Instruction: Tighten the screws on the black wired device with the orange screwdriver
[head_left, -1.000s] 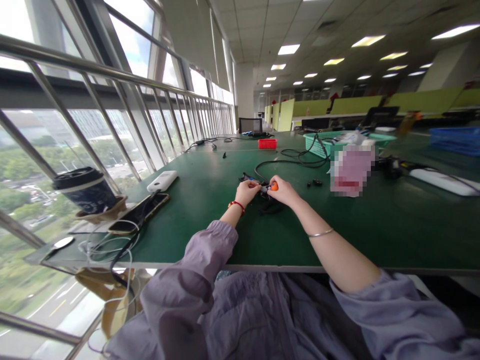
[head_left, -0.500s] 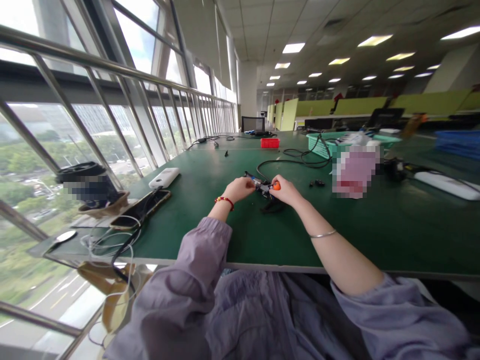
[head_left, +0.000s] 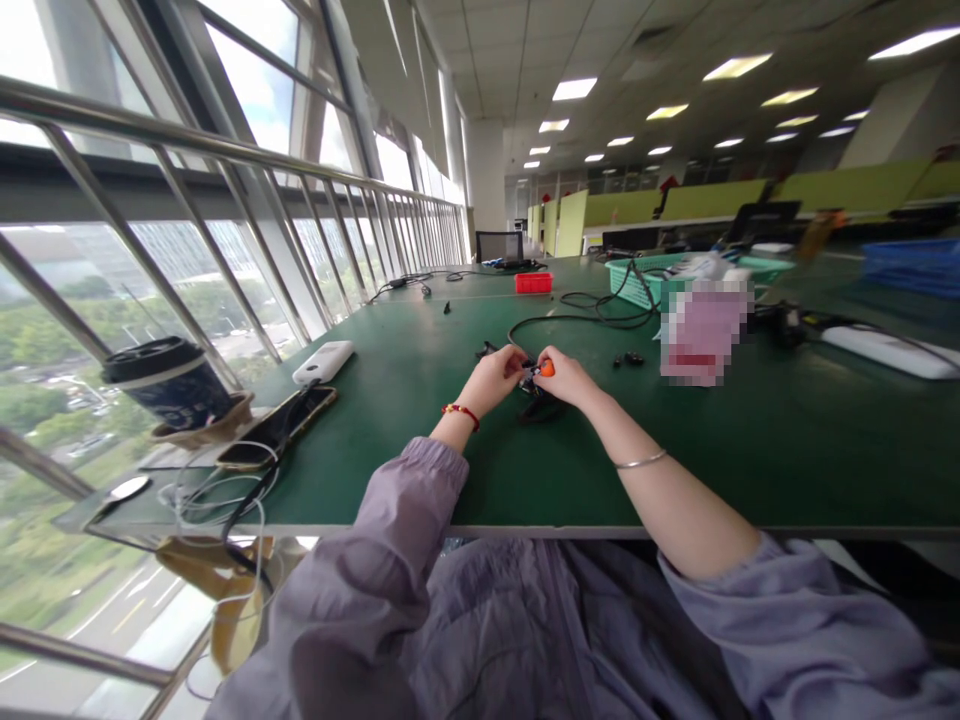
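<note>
Both hands meet over the middle of the green table (head_left: 750,450). My left hand (head_left: 496,377) is closed on a small dark part (head_left: 531,375) tied to a black cable (head_left: 570,322) that runs back across the table. My right hand (head_left: 568,378) pinches the same small piece, which has an orange tip (head_left: 548,368) showing between the fingers. The piece is too small to name. A loop of black cable (head_left: 541,411) lies on the table just under the hands.
A lidded paper cup (head_left: 171,385), a phone (head_left: 279,427) with white wires and a white power bank (head_left: 324,361) lie at the left edge by the railing. A red box (head_left: 534,283), a green basket (head_left: 651,281) and a blurred pink item (head_left: 702,333) stand further back.
My left hand has shifted back in toward the right hand, closing on the small piece again. The view has tilted slightly.
</note>
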